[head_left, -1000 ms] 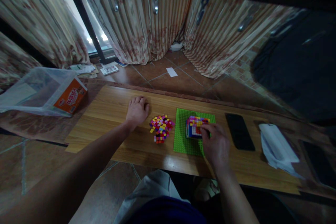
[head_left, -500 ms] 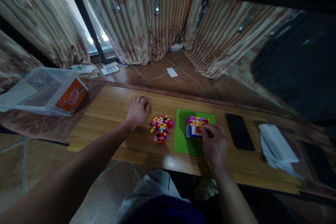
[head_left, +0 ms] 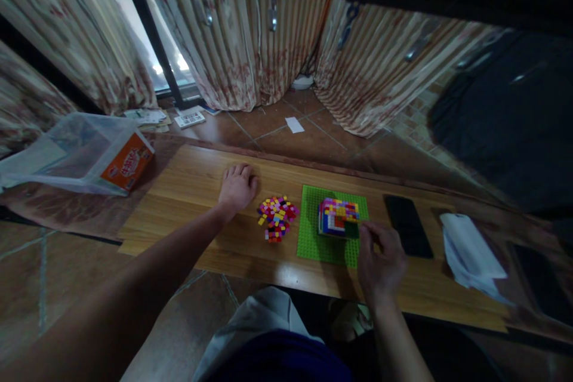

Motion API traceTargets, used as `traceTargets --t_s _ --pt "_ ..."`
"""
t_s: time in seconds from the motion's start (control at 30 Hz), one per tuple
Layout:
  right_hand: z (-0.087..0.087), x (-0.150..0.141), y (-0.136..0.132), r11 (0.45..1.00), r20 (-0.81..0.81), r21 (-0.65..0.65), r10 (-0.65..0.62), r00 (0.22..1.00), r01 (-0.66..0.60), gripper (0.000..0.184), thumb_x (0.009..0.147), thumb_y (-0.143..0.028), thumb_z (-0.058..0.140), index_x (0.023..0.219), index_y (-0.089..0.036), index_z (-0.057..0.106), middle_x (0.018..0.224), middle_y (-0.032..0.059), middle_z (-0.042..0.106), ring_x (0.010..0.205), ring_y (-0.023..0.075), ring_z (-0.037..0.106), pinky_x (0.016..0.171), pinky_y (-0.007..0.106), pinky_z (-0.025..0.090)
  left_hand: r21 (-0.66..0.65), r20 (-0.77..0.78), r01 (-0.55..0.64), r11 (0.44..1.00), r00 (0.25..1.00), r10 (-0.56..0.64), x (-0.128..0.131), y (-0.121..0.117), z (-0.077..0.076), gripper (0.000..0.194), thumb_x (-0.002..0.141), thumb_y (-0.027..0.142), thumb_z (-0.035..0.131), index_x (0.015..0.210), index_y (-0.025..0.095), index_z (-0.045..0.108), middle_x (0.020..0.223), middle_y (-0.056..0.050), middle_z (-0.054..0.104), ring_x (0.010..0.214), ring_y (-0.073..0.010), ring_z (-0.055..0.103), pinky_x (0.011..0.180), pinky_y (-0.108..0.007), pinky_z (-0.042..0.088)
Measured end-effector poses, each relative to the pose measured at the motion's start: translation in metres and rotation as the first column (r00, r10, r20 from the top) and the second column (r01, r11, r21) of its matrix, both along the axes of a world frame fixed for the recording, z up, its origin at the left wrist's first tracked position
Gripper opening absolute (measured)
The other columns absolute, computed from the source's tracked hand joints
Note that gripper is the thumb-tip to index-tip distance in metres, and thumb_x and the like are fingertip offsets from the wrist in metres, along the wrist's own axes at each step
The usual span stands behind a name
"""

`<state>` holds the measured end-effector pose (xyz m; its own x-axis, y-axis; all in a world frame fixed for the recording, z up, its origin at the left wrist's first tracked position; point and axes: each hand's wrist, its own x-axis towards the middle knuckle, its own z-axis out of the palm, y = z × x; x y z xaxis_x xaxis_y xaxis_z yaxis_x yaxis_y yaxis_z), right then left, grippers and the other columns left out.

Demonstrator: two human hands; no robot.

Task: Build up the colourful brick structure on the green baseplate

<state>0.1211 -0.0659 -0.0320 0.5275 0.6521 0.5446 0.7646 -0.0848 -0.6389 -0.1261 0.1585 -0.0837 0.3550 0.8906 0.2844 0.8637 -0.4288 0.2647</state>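
A bright green studded baseplate [head_left: 308,239] lies on the wooden board, with a low multicoloured stack of toy bricks [head_left: 333,215] standing on it. My right hand [head_left: 384,256] is at the stack's near right corner. Its thumb and index finger are closed at the edge of a small dark green flat piece [head_left: 352,230], which overlaps that corner; whether the two touch I cannot tell. The other fingers are curled in. My left hand [head_left: 239,186] rests palm down on the board, fingers loosely apart and holding nothing. Just right of it lies a pile of loose small bricks [head_left: 277,213].
Right of the baseplate is a black phone [head_left: 408,225], then a white packet [head_left: 472,250] and another dark flat object [head_left: 539,277]. A clear plastic bin [head_left: 85,137] with an orange label stands at the left. Curtains [head_left: 250,48] hang behind the wooden board [head_left: 188,185].
My right hand has drawn back to the right from the brick stack, uncovering its corner and the dark green piece. My left hand stays in place. The view has shifted slightly.
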Motion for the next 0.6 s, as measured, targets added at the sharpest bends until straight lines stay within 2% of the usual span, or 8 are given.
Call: traceTargets --t_s 0.13,0.3,0.43,0.6 --pt "0.001 -0.032 0.0 0.984 -0.043 -0.012 0.178 0.983 -0.179 0.015 0.094 -0.027 0.055 0.096 -0.022 0.069 0.094 0.0061 0.067 0.088 0.02 0.064 0.077 0.037 0.054 -0.019 0.001 -0.002 1.0 1.0 0.002 0.0 -0.001 0.001 0.031 0.091 0.029 0.046 0.116 0.016 0.059 0.127 -0.014 0.059 0.117 -0.0314 0.051 0.101 -0.047 0.038" --pt "-0.021 -0.074 0.009 0.905 -0.091 -0.129 0.396 0.914 -0.406 0.019 0.094 -0.021 0.051 0.098 -0.021 0.07 0.096 0.0066 0.068 0.09 0.0187 0.065 0.08 0.034 0.054 -0.026 -0.008 0.005 1.0 1.0 -0.005 0.0 -0.003 0.002 0.03 0.092 0.029 0.045 0.116 0.016 0.059 0.125 -0.014 0.06 0.116 -0.0307 0.052 0.101 -0.047 0.039" --pt "-0.037 -0.087 0.022 0.868 -0.083 -0.242 0.428 0.9 -0.435 0.023 0.094 -0.021 0.047 0.099 -0.019 0.07 0.098 0.0093 0.068 0.094 0.0219 0.064 0.085 0.038 0.053 -0.017 -0.005 0.003 1.0 1.0 -0.003 0.0 -0.004 0.002 0.032 0.092 0.029 0.045 0.118 0.016 0.058 0.126 -0.013 0.06 0.116 -0.0302 0.051 0.102 -0.047 0.038" --pt "-0.045 -0.086 0.035 0.86 -0.04 -0.305 0.417 0.908 -0.408 0.022 0.094 -0.021 0.046 0.098 -0.018 0.068 0.095 0.0099 0.065 0.09 0.0227 0.061 0.083 0.039 0.051 -0.027 0.001 0.007 1.0 1.0 -0.007 0.0 -0.004 0.003 0.032 0.092 0.029 0.044 0.117 0.015 0.059 0.126 -0.014 0.06 0.116 -0.0308 0.051 0.102 -0.047 0.038"
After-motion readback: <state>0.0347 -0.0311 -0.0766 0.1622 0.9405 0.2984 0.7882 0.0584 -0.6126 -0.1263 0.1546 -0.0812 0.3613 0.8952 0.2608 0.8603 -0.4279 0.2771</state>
